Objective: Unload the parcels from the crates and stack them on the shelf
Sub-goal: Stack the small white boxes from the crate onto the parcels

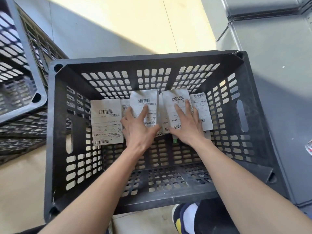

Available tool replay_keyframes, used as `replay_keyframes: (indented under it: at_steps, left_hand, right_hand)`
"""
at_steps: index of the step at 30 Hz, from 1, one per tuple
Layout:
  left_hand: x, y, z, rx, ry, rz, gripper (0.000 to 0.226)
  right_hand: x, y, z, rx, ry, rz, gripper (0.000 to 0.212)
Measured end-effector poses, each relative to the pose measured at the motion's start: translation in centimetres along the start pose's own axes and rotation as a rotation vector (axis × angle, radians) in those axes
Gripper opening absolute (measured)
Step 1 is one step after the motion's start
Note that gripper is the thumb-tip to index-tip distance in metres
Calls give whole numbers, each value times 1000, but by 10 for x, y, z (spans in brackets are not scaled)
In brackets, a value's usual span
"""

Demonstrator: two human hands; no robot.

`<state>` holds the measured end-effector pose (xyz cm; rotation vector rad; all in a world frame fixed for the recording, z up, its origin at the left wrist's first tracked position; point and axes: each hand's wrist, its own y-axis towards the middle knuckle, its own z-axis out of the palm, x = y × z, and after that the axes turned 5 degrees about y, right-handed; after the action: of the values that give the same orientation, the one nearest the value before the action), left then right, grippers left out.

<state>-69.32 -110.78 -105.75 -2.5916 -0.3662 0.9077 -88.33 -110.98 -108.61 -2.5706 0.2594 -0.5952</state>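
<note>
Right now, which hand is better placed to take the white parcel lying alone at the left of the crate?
Probably the left hand: it is beside that white labelled parcel. The right hand rests farther away in the black slotted plastic crate.

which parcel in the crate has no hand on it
The leftmost parcel, lying flat by the crate's left wall. The left hand grips the middle one; the right hand presses the next.

Probably warehouse: crates (55, 132), barcoded parcels (106, 122)
</note>
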Motion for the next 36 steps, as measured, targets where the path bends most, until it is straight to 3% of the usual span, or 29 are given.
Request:
replay_keyframes:
  at_steps: [10,24,36]
  left_hand:
    - [-14,-29,-35,-1,66,60,81]
    - [-99,-151,-96,-131,190,550,54]
    - [-205,-296,-95,-118,179,853,63]
  right_hand:
    - [5,-55,-46,-129,50,17,94]
    - [14,-221,-138,-540,111,19,87]
    - [-61,-397,-206,-807,127,181,83]
